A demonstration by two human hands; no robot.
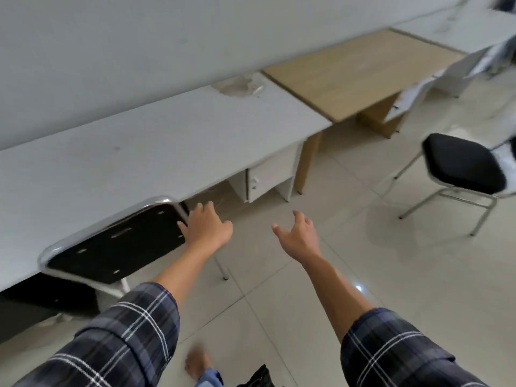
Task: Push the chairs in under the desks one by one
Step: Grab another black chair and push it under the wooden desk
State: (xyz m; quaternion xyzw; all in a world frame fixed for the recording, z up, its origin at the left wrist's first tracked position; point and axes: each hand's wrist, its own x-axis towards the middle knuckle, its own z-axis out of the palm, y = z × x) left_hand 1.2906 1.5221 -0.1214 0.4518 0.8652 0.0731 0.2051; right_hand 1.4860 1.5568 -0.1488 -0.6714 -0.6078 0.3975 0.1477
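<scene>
Your left hand (206, 226) rests spread against the right edge of the black chair (117, 244) tucked under the white desk (139, 152). Your right hand (298, 237) hovers wide, empty, right of that chair. 1 other chair (463, 167) stands far right of it, out on the floor.

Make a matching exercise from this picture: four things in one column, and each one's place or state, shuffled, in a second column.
Things:
1. near chair
2. far chair
3. left hand
4. right hand

Places or states:
A. open in the air, touching nothing
B. standing out on the floor, away from the desks
C. against a chair's backrest edge
D. tucked under the white desk

Pairs: 1-D, 2-B, 3-C, 4-A
</scene>
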